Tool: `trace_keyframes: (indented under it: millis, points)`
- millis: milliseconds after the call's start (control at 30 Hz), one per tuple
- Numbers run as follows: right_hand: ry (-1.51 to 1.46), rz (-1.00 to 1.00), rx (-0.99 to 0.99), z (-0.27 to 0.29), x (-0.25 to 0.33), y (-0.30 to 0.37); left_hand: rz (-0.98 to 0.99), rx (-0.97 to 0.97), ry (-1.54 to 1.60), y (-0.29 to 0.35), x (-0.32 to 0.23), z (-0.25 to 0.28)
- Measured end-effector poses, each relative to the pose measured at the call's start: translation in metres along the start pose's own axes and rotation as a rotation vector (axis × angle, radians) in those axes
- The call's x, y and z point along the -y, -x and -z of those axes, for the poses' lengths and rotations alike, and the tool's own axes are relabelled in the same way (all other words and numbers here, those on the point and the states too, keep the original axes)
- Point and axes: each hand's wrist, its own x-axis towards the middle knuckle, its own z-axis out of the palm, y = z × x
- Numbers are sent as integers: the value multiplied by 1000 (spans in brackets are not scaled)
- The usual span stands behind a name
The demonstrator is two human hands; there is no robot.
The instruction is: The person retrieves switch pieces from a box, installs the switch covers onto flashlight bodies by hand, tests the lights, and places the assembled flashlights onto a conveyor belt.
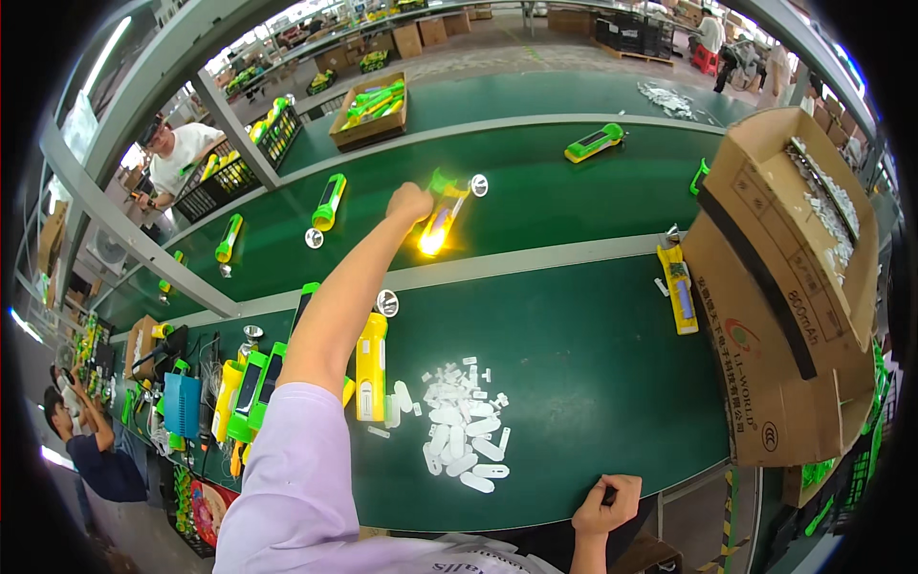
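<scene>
My left hand (409, 204) reaches far over the green conveyor, its fingers closed at the side of a yellow and green flashlight (446, 212). That flashlight glows bright yellow at its near end, and a round silver reflector (479, 186) sits beside its far end. The fingertips are partly hidden. My right hand (609, 504) rests at the front edge of the green worktable, fingers curled in, with nothing visible in it. Small white plastic pieces (464, 430) lie in a loose pile between my arms. Next to my left forearm stands a yellow flashlight body (371, 368) with a reflector (387, 303).
A tall cardboard box (765, 335) occupies the right side, beside an opened yellow flashlight body (678, 290). More flashlights (330, 203) lie along the conveyor. A metal rail (535, 260) divides conveyor from worktable. Co-workers (177, 153) are at the left.
</scene>
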Motion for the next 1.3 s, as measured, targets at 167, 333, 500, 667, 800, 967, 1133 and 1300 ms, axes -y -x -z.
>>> trace_keyframes:
  millis: [167, 333, 500, 667, 800, 967, 1133, 1300]
  points:
    - [-6, 41, -31, 1, 3, -6, 15, 32, 113, -22, 19, -16]
    - [-28, 93, -53, -1, 0, -8, 51, 160, 271, -33, 18, -11]
    - [-8, 63, -43, 0, 0, -6, 5, 328, 194, -13, -1, -8]
    - [-21, 45, -28, -1, 1, -4, -126, 59, 112, -4, 9, 2]
    - [-3, 42, -23, -1, 2, -5, -85, 55, 47, 22, -7, 19]
    - [-9, 48, -32, 2, 3, -5, -142, 133, -49, 51, -12, 15]
    - [-15, 63, -40, 0, 3, -3, -213, -91, -158, 48, 9, -6]
    - [-6, 56, -38, -1, 1, -5, -225, 6, -287, 53, -6, -4]
